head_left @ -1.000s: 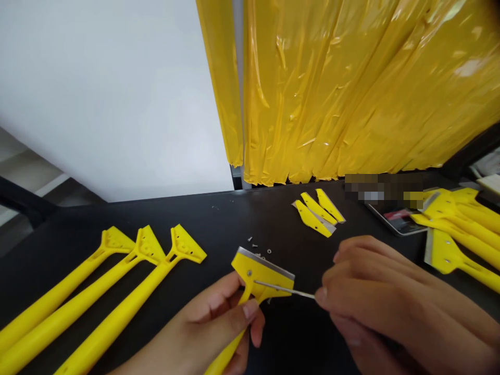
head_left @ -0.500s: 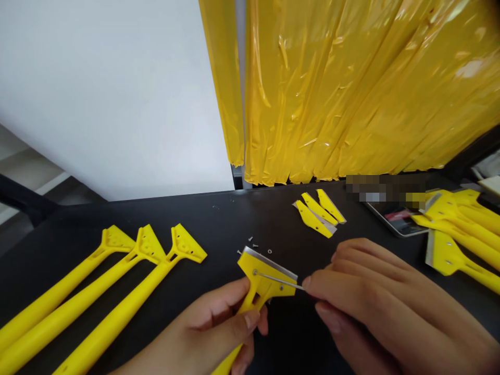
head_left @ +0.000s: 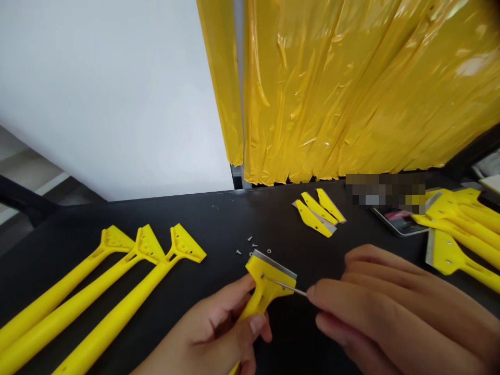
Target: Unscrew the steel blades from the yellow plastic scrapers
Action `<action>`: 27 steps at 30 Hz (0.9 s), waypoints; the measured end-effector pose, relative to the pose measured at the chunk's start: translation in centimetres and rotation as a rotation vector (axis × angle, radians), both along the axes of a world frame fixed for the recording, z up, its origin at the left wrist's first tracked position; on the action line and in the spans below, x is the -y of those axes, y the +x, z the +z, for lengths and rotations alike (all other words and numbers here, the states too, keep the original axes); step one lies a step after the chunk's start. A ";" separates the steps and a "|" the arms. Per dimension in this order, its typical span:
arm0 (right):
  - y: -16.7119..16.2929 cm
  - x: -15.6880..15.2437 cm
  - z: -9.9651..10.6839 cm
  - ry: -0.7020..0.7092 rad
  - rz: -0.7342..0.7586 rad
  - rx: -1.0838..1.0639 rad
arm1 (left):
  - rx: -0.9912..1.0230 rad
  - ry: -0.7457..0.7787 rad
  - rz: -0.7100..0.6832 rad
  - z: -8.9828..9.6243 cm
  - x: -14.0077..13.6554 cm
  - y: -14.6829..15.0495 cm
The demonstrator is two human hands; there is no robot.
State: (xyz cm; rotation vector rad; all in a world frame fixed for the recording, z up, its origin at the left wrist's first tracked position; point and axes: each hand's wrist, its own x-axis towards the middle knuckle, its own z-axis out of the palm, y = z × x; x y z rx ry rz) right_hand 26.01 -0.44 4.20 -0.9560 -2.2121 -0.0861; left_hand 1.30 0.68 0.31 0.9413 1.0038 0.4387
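My left hand is closed around a yellow scraper just below its head, thumb on top. A silvery blade edge runs along the head's far side, and two screw spots show on its face. Fingers curled, my right hand grips a screwdriver; only its thin metal shaft shows, the handle being hidden in the palm. The shaft slants over the scraper head, its tip close to the left screw. Whether the tip touches cannot be made out. Small screws and nuts lie just beyond the scraper.
Three bladeless yellow scraper handles lie at the left. Yellow clamp plates with blades rest farther back. At the right, several scrapers with blades are piled beside a phone-like device. Yellow plastic sheeting hangs behind the black table.
The scraper and my left hand have shifted slightly right and its head has turned a little. My right hand has moved slightly right and down with the screwdriver, still over the left screw.
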 end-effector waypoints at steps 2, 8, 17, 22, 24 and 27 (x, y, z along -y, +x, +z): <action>0.1 0.0 -0.1 -0.019 0.032 0.016 | -0.024 -0.006 0.027 0.0 0.4 0.0; 0.4 -0.5 0.9 -0.050 0.094 0.024 | 0.087 -0.072 0.035 -0.5 0.5 -0.7; -0.1 -0.4 0.5 -0.102 -0.010 -0.054 | 0.161 -0.149 0.068 -1.1 0.3 -1.0; 0.3 -0.7 1.0 -0.152 0.072 -0.061 | 0.086 -0.174 0.063 -0.7 0.2 -1.1; 0.4 -0.6 1.2 -0.143 0.053 -0.043 | 0.068 -0.181 0.060 -0.4 0.2 -1.1; 0.4 -0.4 1.3 -0.103 0.016 -0.034 | 0.076 -0.197 0.070 0.2 0.1 -1.1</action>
